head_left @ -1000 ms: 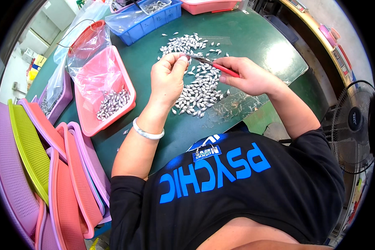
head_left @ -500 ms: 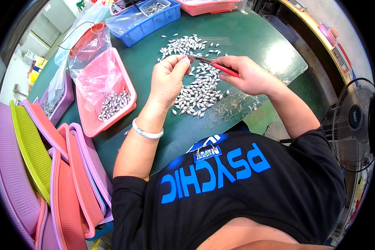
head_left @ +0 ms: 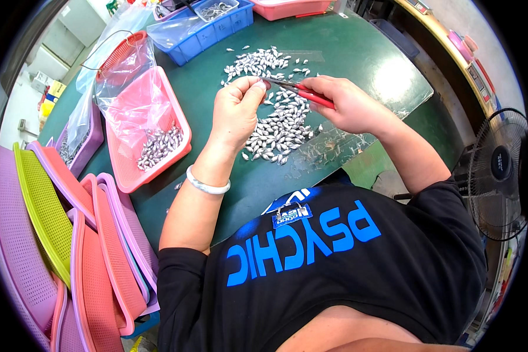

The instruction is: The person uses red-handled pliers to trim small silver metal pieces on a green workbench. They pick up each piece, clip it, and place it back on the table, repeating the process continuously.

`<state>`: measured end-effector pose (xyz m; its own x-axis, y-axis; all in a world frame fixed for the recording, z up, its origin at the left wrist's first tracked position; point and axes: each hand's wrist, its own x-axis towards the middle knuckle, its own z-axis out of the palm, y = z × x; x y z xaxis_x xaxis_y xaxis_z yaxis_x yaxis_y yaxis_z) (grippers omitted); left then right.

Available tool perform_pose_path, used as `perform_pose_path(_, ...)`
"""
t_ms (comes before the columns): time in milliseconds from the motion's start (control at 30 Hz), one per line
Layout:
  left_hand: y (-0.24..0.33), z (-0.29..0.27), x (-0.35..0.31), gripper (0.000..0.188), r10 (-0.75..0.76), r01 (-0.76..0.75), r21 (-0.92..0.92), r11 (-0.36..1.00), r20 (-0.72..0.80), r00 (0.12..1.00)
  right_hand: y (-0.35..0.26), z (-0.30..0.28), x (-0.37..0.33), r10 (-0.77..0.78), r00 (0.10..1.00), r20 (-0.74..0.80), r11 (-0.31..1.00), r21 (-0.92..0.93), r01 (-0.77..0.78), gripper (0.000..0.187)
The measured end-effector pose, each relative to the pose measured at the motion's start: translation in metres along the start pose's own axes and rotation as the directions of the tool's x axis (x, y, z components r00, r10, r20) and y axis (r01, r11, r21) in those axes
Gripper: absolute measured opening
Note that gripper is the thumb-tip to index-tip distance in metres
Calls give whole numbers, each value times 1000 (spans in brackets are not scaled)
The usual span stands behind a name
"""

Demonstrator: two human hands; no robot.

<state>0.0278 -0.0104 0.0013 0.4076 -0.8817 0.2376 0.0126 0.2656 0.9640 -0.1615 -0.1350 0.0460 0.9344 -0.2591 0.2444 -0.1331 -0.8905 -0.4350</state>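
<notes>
My right hand (head_left: 349, 107) is wrapped round a pair of red-handled pliers (head_left: 315, 97), whose dark jaws point left. Their tips meet the fingertips of my left hand (head_left: 239, 108), which is closed in a pinch. Whatever small thing lies between that thumb and forefinger is mostly hidden. Below and beyond both hands, many small silver teardrop-shaped metal pieces (head_left: 280, 126) are spread in a loose heap on the green table (head_left: 366, 61).
A pink tray (head_left: 116, 158) at the left holds more silver pieces and a clear plastic bag. Beyond stands a blue bin (head_left: 196, 44). Stacked purple, green and pink baskets (head_left: 94, 276) fill the near left. A black fan (head_left: 498, 170) stands at the right.
The plier handles have spread slightly apart, and the jaws have shifted a little to the left at my left fingertips. My left hand has hardly moved.
</notes>
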Motion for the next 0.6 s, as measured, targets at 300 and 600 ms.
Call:
perform_pose_path(300,-5,7,-2,14,50,-51,-11,999,-103,993,-1,7,-3,-21,997,-80,997,-80,15,33)
perform_pose_path(600,-7,2,1,21,-75,56,-259,964,-64,995,26,-9,-9,283,958,-47,922,287,-259,46)
